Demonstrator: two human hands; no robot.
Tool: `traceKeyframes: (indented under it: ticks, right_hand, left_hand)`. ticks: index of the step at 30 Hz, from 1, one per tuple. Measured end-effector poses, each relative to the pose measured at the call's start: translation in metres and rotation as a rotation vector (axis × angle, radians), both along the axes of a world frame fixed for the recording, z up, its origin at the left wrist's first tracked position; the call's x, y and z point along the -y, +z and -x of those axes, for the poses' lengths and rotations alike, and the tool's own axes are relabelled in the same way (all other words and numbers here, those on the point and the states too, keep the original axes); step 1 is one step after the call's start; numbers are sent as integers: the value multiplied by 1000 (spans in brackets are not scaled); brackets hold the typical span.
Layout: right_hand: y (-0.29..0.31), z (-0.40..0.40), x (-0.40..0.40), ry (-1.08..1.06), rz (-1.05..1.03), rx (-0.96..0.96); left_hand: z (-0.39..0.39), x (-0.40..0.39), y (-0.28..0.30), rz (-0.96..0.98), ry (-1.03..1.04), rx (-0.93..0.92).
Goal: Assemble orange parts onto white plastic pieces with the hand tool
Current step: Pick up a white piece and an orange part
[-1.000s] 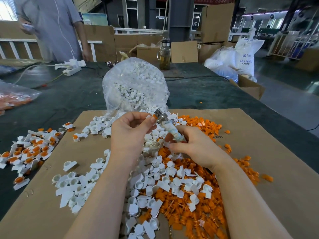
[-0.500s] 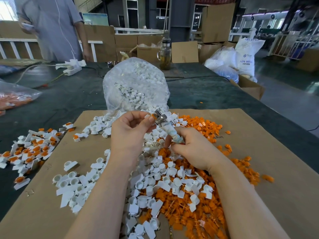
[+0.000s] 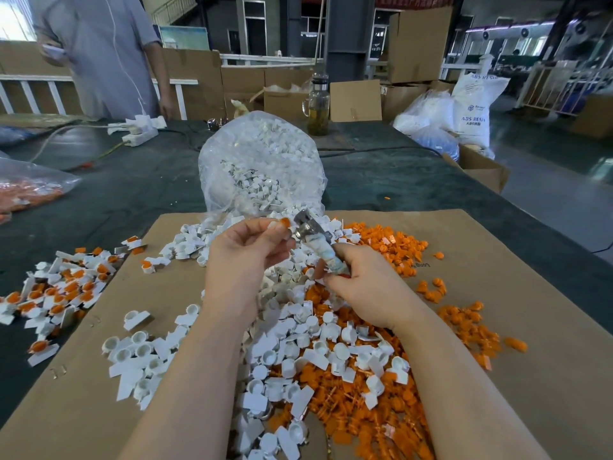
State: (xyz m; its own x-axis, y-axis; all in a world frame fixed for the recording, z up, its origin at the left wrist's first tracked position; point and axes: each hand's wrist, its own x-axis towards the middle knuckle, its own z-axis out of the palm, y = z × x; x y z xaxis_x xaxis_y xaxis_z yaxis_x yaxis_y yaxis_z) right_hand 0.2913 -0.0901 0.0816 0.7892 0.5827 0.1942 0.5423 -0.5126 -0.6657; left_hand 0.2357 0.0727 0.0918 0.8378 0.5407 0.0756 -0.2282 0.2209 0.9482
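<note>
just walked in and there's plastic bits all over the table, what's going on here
A person is fitting orange parts into white plastic pieces. The left hand pinches a white piece with an orange part at its tip, and the right hand grips a hand tool whose metal head sits against that part. Loose white pieces and orange parts cover the cardboard; finished pieces lie to the left.

At your twelve o'clock stands a dark steel column, with stacked cardboard boxes at one o'clock. A white railing runs at ten o'clock. Your dark green table spans the middle. Grey concrete floor lies at three o'clock; daylight enters at eleven.
</note>
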Motion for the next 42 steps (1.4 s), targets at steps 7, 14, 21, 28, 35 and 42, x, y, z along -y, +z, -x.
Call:
traceKeyframes:
  ticks: [7,14,21,28,35,42]
  right_hand:
    - [-9,-14,9,-266,52,88]
    - [-13,-21,16,-334,253,39]
    - [-13,-21,17,-408,351,15]
    - [-14,-21,21,-603,399,56]
    - [-18,-19,10,-561,431,145]
    - [-18,-15,3,-506,492,218]
  left_hand:
    - [8,-46,-1,791,333,20]
    - [20,-77,-6,1080,577,241]
    - [19,-69,-3,851,422,160]
    - [3,-30,-9,-523,110,-564]
    - [-1,-17,-17,-1152,-9,-842]
    - [3,-17,-16,-1048,40,-677]
